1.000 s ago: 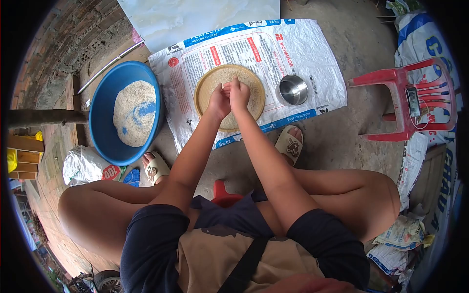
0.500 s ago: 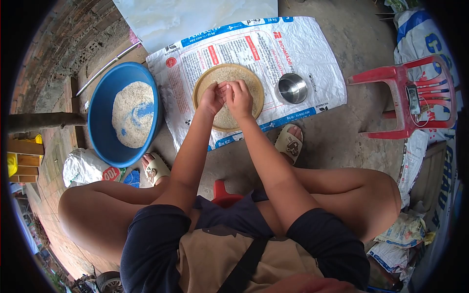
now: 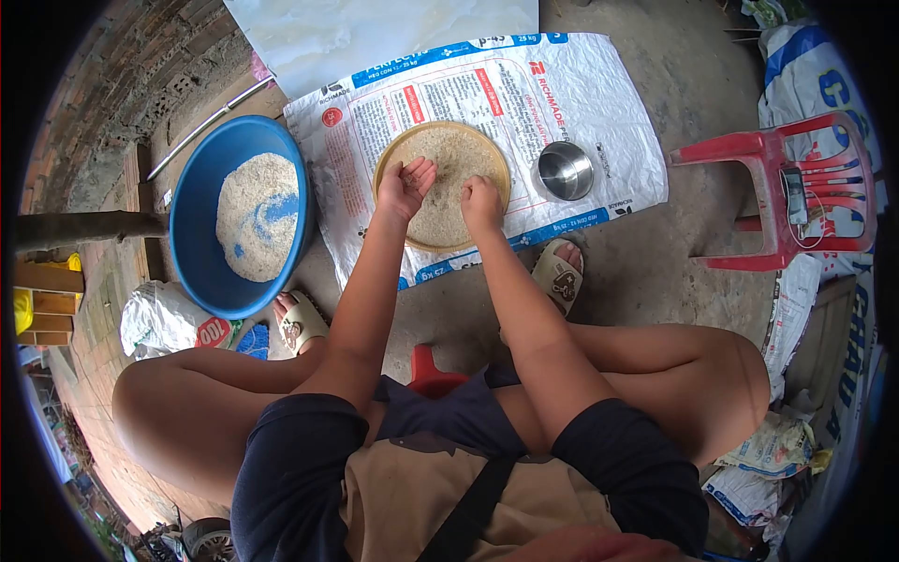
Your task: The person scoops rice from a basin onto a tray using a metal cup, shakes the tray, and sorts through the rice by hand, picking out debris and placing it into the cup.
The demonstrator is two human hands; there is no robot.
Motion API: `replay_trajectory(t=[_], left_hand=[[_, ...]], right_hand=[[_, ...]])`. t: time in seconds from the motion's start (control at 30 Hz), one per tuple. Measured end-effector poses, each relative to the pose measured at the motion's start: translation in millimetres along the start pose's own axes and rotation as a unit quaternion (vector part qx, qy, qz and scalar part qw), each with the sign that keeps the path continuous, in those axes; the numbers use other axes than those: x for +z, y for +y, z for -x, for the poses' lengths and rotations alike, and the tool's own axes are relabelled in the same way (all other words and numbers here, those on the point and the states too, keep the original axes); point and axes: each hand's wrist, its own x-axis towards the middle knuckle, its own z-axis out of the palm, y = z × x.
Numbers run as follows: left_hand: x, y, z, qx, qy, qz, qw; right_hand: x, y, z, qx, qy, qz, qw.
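A round tan tray [image 3: 405, 137] holds a layer of pale grain that looks like rice [image 3: 438, 223], with a darker patch near its middle. Over the tray's left part, my left hand [image 3: 408, 189] is turned palm up with its fingers stretched out; whether a few grains lie in the palm I cannot tell. My right hand [image 3: 481, 203] is closed above the right part of the tray, its fingertips curled in, and what they hold, if anything, is hidden. The tray rests on a flattened white printed sack [image 3: 342, 178]. Right of it stands a shiny metal bowl [image 3: 566, 171].
A blue basin [image 3: 187, 262] with whitish grain [image 3: 248, 197] stands at the left, beside a metal pole [image 3: 211, 125]. At the right is a red plastic chair [image 3: 758, 150] with a small device on it. My sandalled feet flank the sack's near edge.
My hands were together over the middle of the tray and have come apart. The left has opened palm up, and the right has moved to the right and closed.
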Motion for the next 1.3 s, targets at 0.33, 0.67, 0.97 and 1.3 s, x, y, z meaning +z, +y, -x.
replay_trajectory(t=[0.33, 0.67, 0.97, 1.3], left_hand=[[-23, -1, -14, 0.04, 0.045, 0.041, 0.997], [-13, 25, 8, -0.003, -0.266, 0.229, 0.936], [18, 17, 22, -0.02, -0.326, 0.19, 0.926], [-42, -11, -20, -0.095, -0.035, 0.153, 0.983]], right_hand=[[-23, -82, -34, -0.121, -0.108, -0.313, 0.936], [3, -7, -24, -0.023, 0.048, -0.089, 0.995], [6, -1, 5, -0.048, -0.019, -0.041, 0.998], [7, -17, -26, 0.006, 0.044, -0.181, 0.983]])
